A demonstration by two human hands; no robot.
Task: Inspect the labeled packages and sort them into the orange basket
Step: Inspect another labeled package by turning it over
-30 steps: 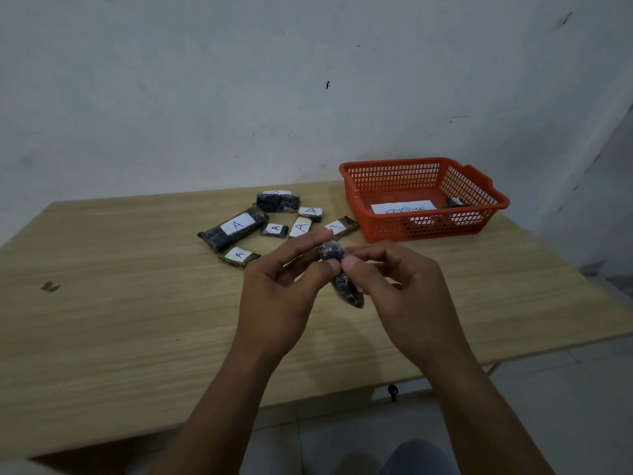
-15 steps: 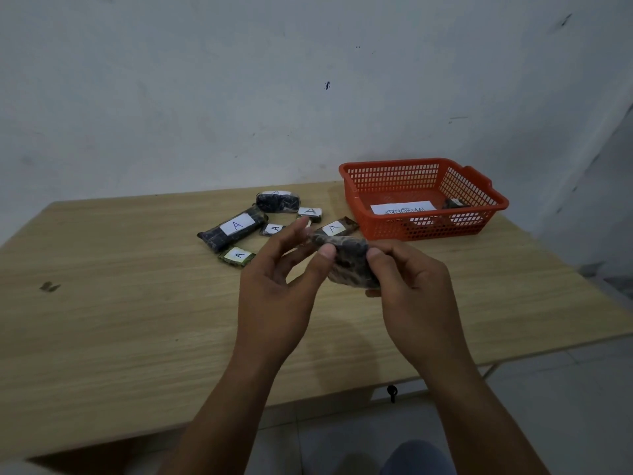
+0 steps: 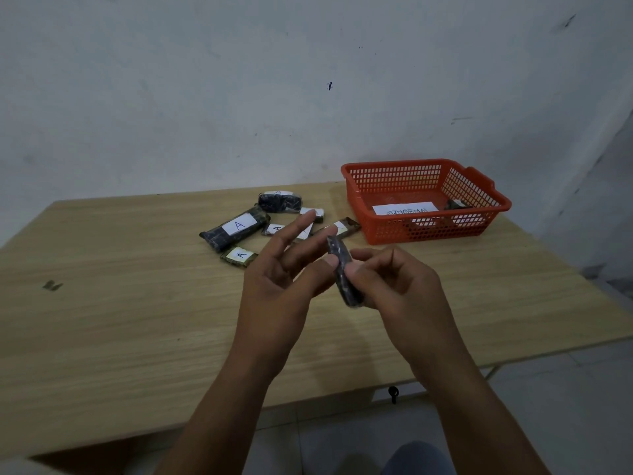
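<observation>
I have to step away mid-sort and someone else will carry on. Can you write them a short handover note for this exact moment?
Right hand pinches a dark package, held edge-on above the table; its label is not visible. Left hand has its thumb on the package, fingers spread.
Done: orange basket at the far right holds a paper sign and at least one small package.
Left: finish checking the held package; a cluster of packages labeled A waits on the table, left of the basket.
</observation>
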